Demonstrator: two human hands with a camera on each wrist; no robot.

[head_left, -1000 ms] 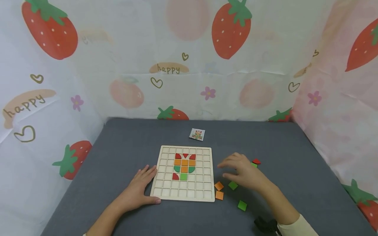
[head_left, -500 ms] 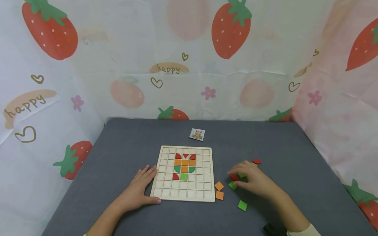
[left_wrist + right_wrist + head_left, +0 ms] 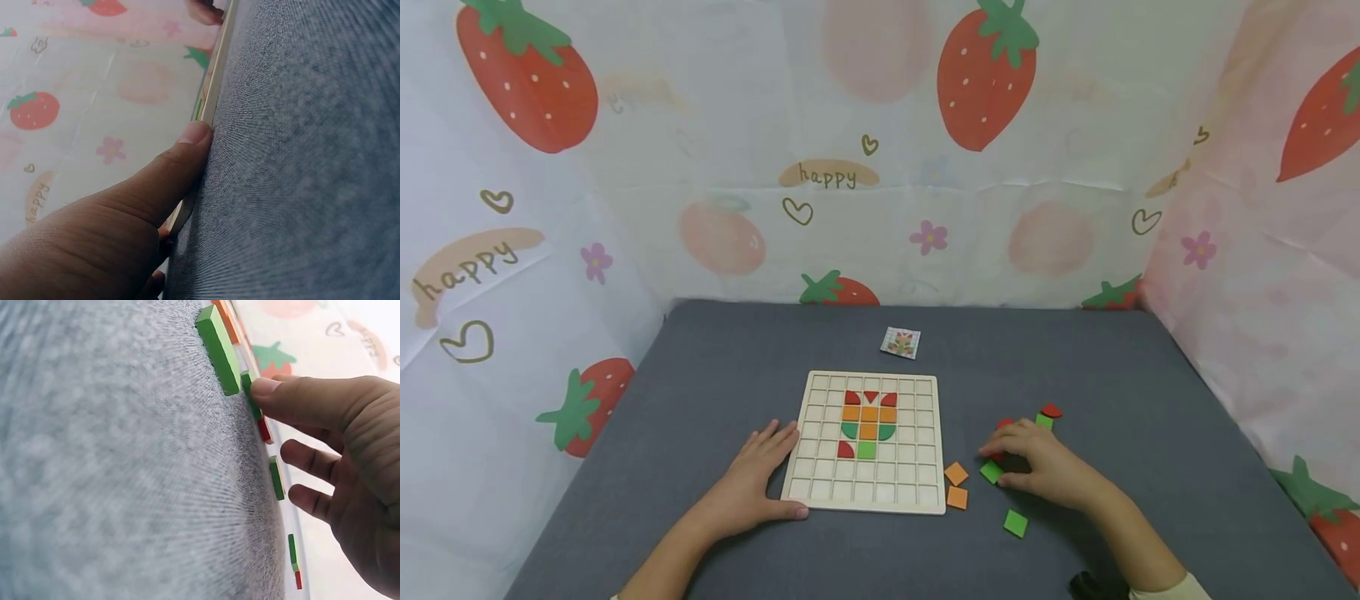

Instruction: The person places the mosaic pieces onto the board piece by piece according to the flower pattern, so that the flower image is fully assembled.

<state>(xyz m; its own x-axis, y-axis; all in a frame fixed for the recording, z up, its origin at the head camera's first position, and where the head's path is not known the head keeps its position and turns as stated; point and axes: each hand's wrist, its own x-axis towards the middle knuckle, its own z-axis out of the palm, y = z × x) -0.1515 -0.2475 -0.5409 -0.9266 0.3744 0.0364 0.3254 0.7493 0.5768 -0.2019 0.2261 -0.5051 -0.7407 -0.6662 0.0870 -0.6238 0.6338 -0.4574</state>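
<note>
A pale wooden grid board [image 3: 917, 483] lies on the table with red, orange and green pieces forming a pattern in its middle cells. Along its left side my left hand [image 3: 756, 475] rests, fingers spread, the thumb [image 3: 195, 134] against the near edge. My right hand [image 3: 1045, 462] hovers low over loose pieces to the board's right, fingers loosely bent. Its thumb is beside a green square tile [image 3: 991, 472], and the index fingertip is over a red piece [image 3: 997, 456], contact unclear. A second red piece [image 3: 1005, 423] shows partly behind the fingers.
Two orange tiles [image 3: 957, 497] lie against the board's right edge. Nearer me is another green tile [image 3: 1016, 523]. Beyond the right hand lie a green tile [image 3: 1043, 422] and a red piece [image 3: 1052, 411]. A small pattern card [image 3: 900, 342] sits behind the board.
My right hand has moved right and down from beside the board to the loose pieces, then shifted slightly among them. The left hand and the board stay put.
</note>
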